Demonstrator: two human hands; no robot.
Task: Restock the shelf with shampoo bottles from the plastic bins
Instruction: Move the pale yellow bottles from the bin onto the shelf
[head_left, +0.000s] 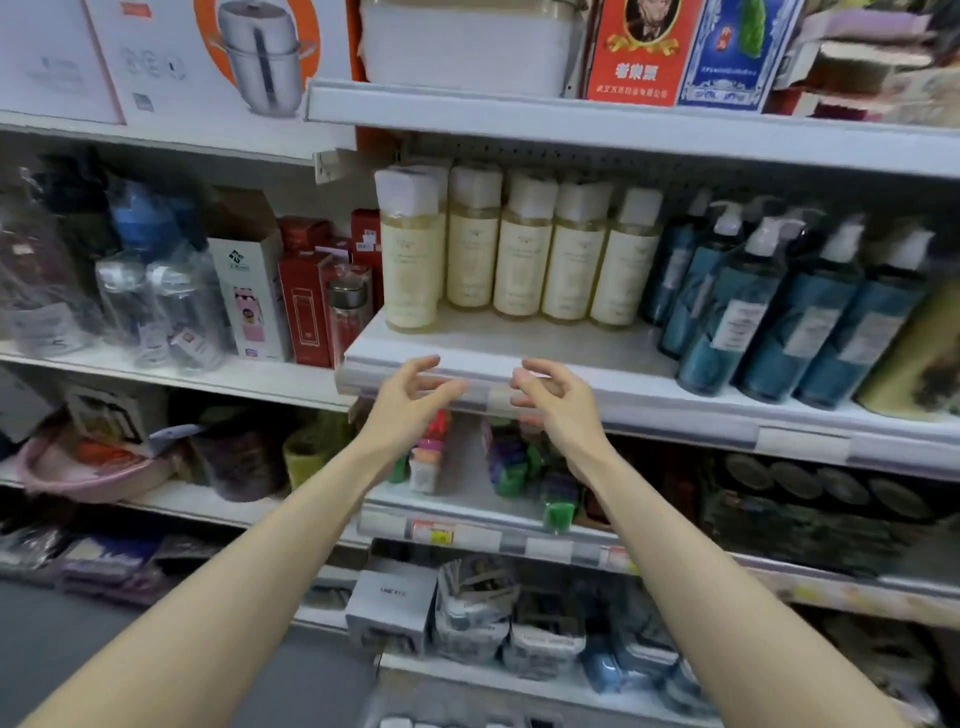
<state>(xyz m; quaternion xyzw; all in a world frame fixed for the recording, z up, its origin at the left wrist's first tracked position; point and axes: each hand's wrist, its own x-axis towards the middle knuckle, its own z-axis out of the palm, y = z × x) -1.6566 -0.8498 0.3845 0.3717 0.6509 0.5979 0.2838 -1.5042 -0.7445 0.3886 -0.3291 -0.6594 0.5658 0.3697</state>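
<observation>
Left hand (410, 395) and right hand (550, 397) loosely curled, empty — upright cream bottles (519, 260) stand beyond the fingertips (415, 368), nearer the left.

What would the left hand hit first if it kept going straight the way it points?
Probably the shelf's front rail, right before the left hand; if it clears that, the cream bottles behind. Depth is hard to judge.

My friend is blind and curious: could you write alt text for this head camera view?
A person's empty left hand and right hand, fingers loosely curled, hover at the front edge of a store shelf. On it stand a row of cream bottles with white caps and, to their right, teal pump bottles.
</observation>
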